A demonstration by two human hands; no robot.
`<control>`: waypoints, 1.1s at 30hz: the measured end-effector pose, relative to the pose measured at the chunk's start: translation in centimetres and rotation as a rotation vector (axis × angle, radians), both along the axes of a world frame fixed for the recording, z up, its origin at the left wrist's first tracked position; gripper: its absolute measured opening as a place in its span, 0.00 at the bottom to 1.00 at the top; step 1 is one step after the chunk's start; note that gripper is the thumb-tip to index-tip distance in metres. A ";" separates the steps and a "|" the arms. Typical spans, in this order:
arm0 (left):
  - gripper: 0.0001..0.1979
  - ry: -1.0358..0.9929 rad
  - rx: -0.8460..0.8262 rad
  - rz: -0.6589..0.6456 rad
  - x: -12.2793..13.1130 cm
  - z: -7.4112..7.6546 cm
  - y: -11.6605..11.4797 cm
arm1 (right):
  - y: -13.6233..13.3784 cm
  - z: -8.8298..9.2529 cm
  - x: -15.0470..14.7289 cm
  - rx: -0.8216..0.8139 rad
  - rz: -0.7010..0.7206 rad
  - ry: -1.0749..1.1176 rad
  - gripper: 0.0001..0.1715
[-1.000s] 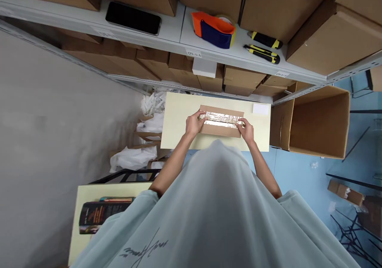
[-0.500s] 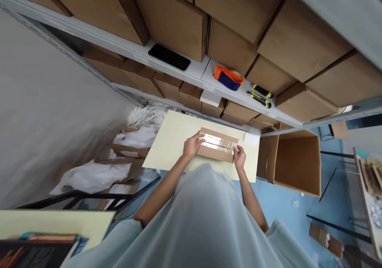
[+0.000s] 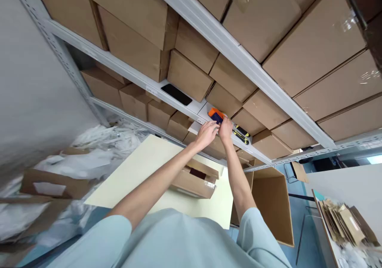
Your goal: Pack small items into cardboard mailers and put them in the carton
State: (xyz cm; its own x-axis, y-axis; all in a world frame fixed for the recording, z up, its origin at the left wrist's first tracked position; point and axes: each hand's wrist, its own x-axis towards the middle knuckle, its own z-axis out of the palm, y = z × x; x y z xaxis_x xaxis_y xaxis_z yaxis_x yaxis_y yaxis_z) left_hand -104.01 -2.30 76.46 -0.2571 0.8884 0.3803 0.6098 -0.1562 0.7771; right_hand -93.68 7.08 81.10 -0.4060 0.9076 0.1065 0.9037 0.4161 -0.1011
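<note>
Both my hands are up at the shelf, close together at an orange and dark blue tape dispenser (image 3: 216, 115). My right hand (image 3: 226, 130) is closed on its right side. My left hand (image 3: 206, 135) is at its front edge with the fingers bent together; what they pinch, if anything, is too small to make out. Below my forearms, a small cardboard box (image 3: 191, 183) lies on the pale yellow tabletop (image 3: 131, 172), partly covered by my left arm. Its top gapes, showing something dark inside, and shiny tape is on its right end.
A black phone (image 3: 176, 94) lies left of the dispenser, and yellow-black utility knives (image 3: 241, 135) lie right of it on the shelf (image 3: 134, 75). Cardboard boxes (image 3: 191, 75) fill the shelves. A large open carton (image 3: 273, 204) stands right of the table; white plastic packaging (image 3: 107, 144) is heaped left.
Both hands have left the small box on the table and moved up and forward to the tape dispenser. The box now sits turned with its top gaping. The view has shifted toward the shelves.
</note>
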 end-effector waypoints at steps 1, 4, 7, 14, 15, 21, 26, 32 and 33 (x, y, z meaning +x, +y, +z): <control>0.18 -0.013 0.026 0.006 0.0 1.1 0.3 | 0.7 0.5 -1.0 -0.052 -0.037 -0.040 0.31; 0.17 -0.070 0.055 0.030 0.0 2.3 -0.2 | 2.1 1.0 -2.5 -0.158 -0.098 -0.083 0.27; 0.16 -0.145 0.050 0.056 0.0 1.6 -1.9 | 2.5 0.9 -2.4 -0.173 -0.098 -0.058 0.27; 0.12 -0.377 0.090 0.084 -1.0 -2.8 -10.4 | -5.7 -2.0 2.0 -0.246 0.036 0.643 0.27; 0.11 -0.403 0.092 0.082 -1.0 -3.4 -12.2 | -8.3 -3.0 2.9 -0.318 0.082 0.779 0.30; 0.08 -0.500 0.044 0.067 0.9 -4.7 -20.9 | -23.6 -6.8 5.0 -0.640 0.029 1.131 0.42; 0.11 -0.541 -0.048 0.021 1.7 -5.4 -25.3 | -29.0 -7.8 5.6 -0.732 -0.075 1.219 0.45; 0.11 -0.400 -0.084 -0.142 1.1 -4.1 -27.9 | -31.3 -8.3 7.2 -0.809 -0.142 1.158 0.47; 0.10 -0.370 -0.073 -0.148 0.9 -3.9 -27.9 | -31.3 -8.3 7.4 -0.809 -0.139 1.151 0.46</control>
